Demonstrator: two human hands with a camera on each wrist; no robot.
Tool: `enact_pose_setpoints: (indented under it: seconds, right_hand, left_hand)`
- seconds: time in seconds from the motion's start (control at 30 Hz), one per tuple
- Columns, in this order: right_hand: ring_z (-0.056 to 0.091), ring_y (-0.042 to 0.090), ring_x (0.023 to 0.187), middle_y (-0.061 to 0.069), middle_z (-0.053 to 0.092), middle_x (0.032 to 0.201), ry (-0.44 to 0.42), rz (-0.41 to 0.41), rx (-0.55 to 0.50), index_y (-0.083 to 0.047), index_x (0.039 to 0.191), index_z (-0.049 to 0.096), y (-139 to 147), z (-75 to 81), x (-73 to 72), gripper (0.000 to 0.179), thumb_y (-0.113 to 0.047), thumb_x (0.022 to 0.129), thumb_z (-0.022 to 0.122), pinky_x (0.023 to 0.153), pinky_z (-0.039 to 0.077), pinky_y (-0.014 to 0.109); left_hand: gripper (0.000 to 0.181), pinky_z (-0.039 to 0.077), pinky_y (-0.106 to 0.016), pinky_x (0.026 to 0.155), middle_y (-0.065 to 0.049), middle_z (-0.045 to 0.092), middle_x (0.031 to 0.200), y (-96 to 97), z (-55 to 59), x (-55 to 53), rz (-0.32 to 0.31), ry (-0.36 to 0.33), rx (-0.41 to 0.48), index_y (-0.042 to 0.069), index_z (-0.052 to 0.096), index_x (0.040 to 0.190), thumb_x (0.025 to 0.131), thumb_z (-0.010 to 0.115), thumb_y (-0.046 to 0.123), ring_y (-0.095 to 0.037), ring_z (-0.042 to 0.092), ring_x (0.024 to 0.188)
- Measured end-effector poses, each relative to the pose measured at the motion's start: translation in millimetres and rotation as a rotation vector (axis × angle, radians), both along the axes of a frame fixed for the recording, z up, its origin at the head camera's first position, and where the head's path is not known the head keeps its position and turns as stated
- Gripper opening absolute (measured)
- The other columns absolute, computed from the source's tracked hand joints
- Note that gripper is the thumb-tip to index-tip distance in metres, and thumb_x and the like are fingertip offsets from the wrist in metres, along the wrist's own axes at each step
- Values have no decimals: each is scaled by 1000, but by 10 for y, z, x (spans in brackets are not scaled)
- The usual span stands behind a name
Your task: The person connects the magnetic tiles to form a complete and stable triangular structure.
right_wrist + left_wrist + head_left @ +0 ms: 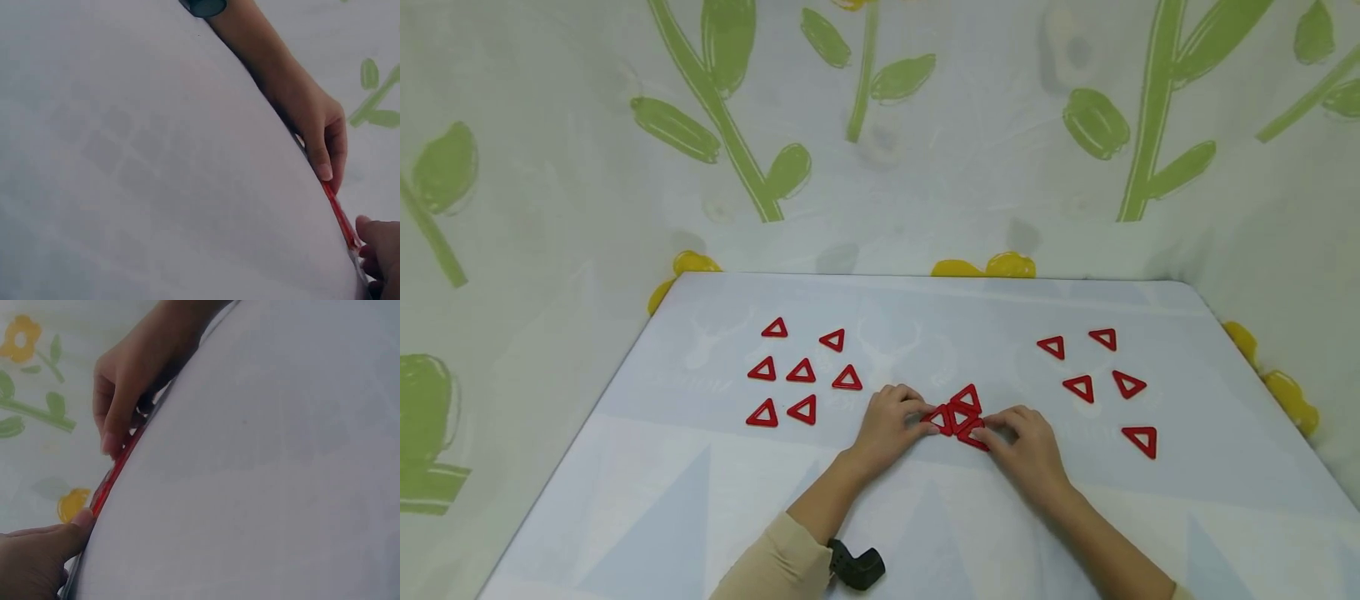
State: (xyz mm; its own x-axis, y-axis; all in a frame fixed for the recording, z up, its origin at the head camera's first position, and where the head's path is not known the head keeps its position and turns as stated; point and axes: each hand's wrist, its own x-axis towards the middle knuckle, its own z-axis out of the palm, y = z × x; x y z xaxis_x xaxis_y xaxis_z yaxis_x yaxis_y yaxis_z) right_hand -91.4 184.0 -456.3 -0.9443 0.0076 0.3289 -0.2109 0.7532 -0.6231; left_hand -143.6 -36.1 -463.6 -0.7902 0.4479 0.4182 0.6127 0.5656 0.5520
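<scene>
Near the middle of the table, several red triangular frames lie edge to edge in a cluster. My left hand [889,423] pinches the cluster's left red triangle [939,420] between thumb and forefinger. On the other side, my right hand [1028,446] holds the lower right red triangle [976,437] with thumb and fingertips, covering part of it. Between these lies a middle red triangle [961,416], and an upper red triangle [967,398] touches it from above. In both wrist views the red pieces show only edge-on, between the two hands.
Several loose red triangles [801,372] are spread over the left of the pale table [647,467]. More loose red triangles [1078,387] lie at the right. A patterned cloth [925,183] with green leaves stands behind the table. A black wrist device [857,568] sits by the left sleeve.
</scene>
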Motion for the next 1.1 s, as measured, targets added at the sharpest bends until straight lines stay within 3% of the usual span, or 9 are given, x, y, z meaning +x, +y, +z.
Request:
enact_pose_setpoints:
  seconds: [0.13,0.23,0.37,0.5,0.6,0.73,0.83,0.93,1.1]
  right_hand:
    - [55,17,90,1,63,95,-65,1,-25,-9,97,72,109,-21,-67,18,-14,80,75,73,49,25]
    - [54,19,92,5,63,99,-71,21,-25,-8,103,71,189,-23,-153,20,-10,83,71,74,48,27]
    - [49,26,101,11,61,108,-80,122,7,-6,116,67,271,-5,-294,32,-5,83,68,79,45,40]
    - [39,30,115,13,52,124,-213,222,31,-9,132,56,339,45,-408,47,-5,85,63,86,44,51]
    - [36,30,117,12,48,127,-267,289,45,-11,135,52,375,67,-474,51,-10,85,65,87,44,50]
    - [40,27,109,12,52,120,-161,368,91,-10,128,58,393,25,-523,48,-15,82,70,83,40,45]
    - [42,26,105,12,55,116,-79,380,111,-8,124,61,387,-16,-521,46,-15,80,72,81,39,44]
    - [43,28,105,13,55,116,-56,364,133,-8,124,61,383,-23,-506,48,-16,78,74,81,41,46]
    - [45,30,106,13,55,114,-65,346,147,-10,120,64,375,-46,-510,45,-17,77,75,82,41,48]
  left_hand:
    - [25,40,-30,77,1,61,96,15,3,4,-4,-22,-4,15,75,100,76,78,24,-15,53,88]
    - [26,39,-30,77,1,60,97,14,1,2,-10,-34,-16,15,75,103,78,76,24,-15,53,89]
    - [25,40,-30,77,1,60,97,1,0,-18,-4,-39,-18,16,75,104,80,75,23,-15,52,89]
    - [25,41,-31,78,0,60,97,-13,3,-37,-6,-76,17,15,74,104,81,74,22,-16,52,90]
    - [23,43,-29,79,-1,59,97,-17,-6,-35,1,-126,53,12,74,104,82,73,19,-17,50,92]
    - [21,44,-25,78,-2,57,97,-9,-31,-22,48,-181,100,9,73,102,82,72,14,-17,48,94]
    - [22,44,-25,77,-3,57,96,-3,-41,-11,69,-183,122,7,73,102,81,74,14,-18,48,93]
    - [33,43,-28,80,-4,55,100,19,-17,15,81,-170,49,7,70,107,79,76,25,-18,47,95]
    - [58,39,-34,83,-5,49,107,68,10,40,156,-120,-196,11,58,114,74,75,49,-18,42,99]
